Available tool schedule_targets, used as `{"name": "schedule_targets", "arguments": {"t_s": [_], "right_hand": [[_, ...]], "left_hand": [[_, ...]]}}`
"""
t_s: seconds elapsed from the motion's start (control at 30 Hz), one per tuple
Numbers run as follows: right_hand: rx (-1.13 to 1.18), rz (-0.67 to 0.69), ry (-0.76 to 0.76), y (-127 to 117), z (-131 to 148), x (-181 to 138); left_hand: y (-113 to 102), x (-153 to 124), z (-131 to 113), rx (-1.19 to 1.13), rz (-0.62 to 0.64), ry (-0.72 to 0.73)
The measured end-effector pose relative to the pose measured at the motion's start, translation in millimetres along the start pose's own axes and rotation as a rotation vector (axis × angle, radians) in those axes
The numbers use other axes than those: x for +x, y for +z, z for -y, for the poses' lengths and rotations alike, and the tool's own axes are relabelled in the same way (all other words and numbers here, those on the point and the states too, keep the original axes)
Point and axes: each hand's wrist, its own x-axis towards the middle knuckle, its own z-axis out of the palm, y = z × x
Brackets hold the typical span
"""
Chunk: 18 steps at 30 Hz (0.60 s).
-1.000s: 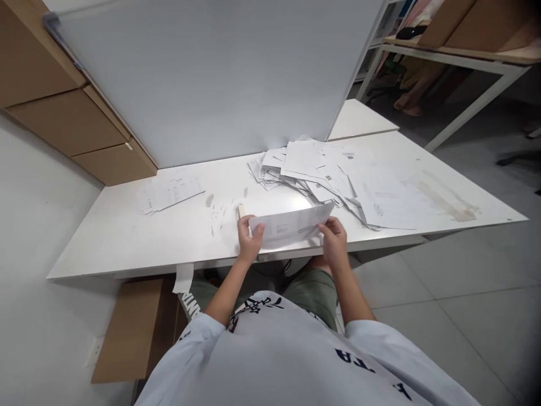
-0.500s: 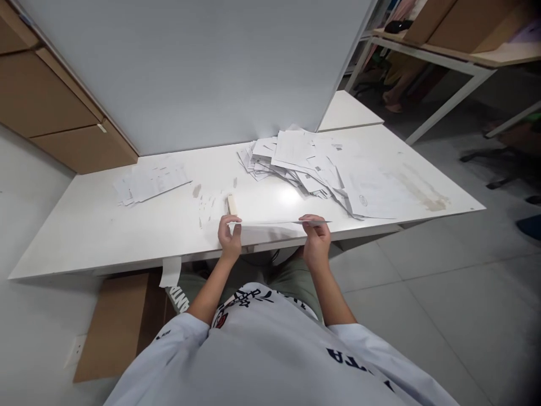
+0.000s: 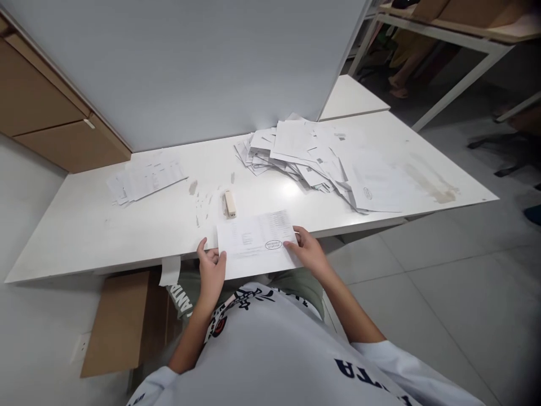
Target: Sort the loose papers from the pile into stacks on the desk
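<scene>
A printed sheet of paper [image 3: 257, 242] with an oval stamp is held between my two hands at the table's front edge, its printed face up. My left hand [image 3: 211, 268] pinches its left edge between thumb and fingers, with the index finger raised. On the right edge, my right hand [image 3: 308, 249] grips the paper with thumb on top and fingers behind. A small cream-coloured stapler [image 3: 229, 203] lies on the table just beyond the sheet.
The white table [image 3: 160, 225] has a messy heap of papers [image 3: 296, 149] at centre right and a smaller paper stack [image 3: 147, 179] at left. A grey panel [image 3: 203, 67] rises behind. Cardboard boxes [image 3: 54, 141] stand at left, another box [image 3: 116, 321] below.
The sheet, seen edge-on before, now lies tilted with its printed face visible. Both hands have come lower and nearer my body, and the left hand has shifted left.
</scene>
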Motion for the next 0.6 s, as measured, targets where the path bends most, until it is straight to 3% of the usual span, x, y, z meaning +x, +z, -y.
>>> {"name": "schedule_targets", "arguments": {"t_s": [0.13,0.27,0.43,0.6], "right_hand": [[-0.019,0.014,0.119,7,-6,22],[-0.064,-0.007,0.124,-3,-11,38],[0.039,0.061,0.063,-24,-6,42],[0.101,0.047,0.047,-28,-1,44]], "left_hand": [[-9,5,-4,0.108,0.012,-0.104],[-14,10,-12,0.157,0.03,-0.113],[-11,28,-25,0.184,0.029,0.023],[9,76,-43,0.235,0.012,0.163]]}}
